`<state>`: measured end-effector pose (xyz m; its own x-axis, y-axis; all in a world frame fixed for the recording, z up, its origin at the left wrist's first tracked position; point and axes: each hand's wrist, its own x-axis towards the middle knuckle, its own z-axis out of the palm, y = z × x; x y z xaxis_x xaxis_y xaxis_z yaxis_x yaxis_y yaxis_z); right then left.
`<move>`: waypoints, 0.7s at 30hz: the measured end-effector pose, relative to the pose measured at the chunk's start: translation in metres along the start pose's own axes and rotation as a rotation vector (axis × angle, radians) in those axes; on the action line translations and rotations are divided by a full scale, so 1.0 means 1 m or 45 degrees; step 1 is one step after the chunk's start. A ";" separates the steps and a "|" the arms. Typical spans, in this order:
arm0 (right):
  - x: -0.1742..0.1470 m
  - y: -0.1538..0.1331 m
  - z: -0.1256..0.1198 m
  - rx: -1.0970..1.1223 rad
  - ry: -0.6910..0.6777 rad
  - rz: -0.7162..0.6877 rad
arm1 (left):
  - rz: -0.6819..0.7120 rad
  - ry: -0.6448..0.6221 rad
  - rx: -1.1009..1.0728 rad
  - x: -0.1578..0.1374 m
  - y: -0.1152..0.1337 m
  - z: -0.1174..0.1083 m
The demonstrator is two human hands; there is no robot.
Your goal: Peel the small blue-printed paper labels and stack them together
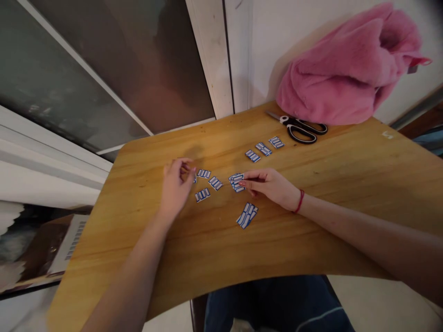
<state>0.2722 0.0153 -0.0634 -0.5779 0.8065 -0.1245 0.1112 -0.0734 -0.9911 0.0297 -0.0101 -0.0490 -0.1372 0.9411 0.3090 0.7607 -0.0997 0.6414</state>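
My right hand [272,185], with a red band at its wrist, pinches a small fanned bunch of white labels with blue borders [236,182] just over the wooden table. To the left, my left hand [176,184] has its fingers curled together; whatever they hold, if anything, is hidden. A label [194,179] peeks out beside its thumb. Close by lie three more loose labels [215,183]. A small overlapping pile of labels [247,216] rests below my right hand. Farther back, three labels [263,149] lie in a slanting row.
Black-handled scissors [302,129] lie at the back of the wooden table [207,249], beside a plush pink bag or cloth [346,69] against the wall. A glass-panelled frame [204,60] stands behind the table. At the left, below table height, is a cardboard box [44,244].
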 end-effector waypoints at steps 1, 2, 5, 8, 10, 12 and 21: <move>0.000 0.000 0.000 0.004 0.004 0.006 | 0.031 -0.017 0.164 0.006 -0.010 -0.006; 0.000 0.000 0.001 0.007 0.013 0.009 | 0.049 -0.085 0.265 0.011 -0.019 -0.011; 0.000 -0.001 0.001 0.021 0.058 0.005 | 0.055 -0.332 0.318 0.018 -0.035 -0.017; 0.000 -0.002 0.001 0.062 0.090 -0.012 | 0.054 -0.426 0.248 0.019 -0.039 -0.017; 0.001 -0.002 0.001 0.086 0.099 -0.015 | 0.042 -0.441 0.180 0.019 -0.039 -0.016; 0.001 -0.002 0.001 0.093 0.101 -0.012 | -0.032 -0.462 0.024 0.019 -0.038 -0.017; 0.003 0.001 0.001 0.090 0.079 -0.004 | -0.299 -0.227 -0.627 0.016 -0.012 0.007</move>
<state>0.2696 0.0167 -0.0652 -0.5271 0.8413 -0.1202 0.0506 -0.1101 -0.9926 0.0222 0.0084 -0.0566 -0.1250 0.9919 0.0232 0.3314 0.0197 0.9433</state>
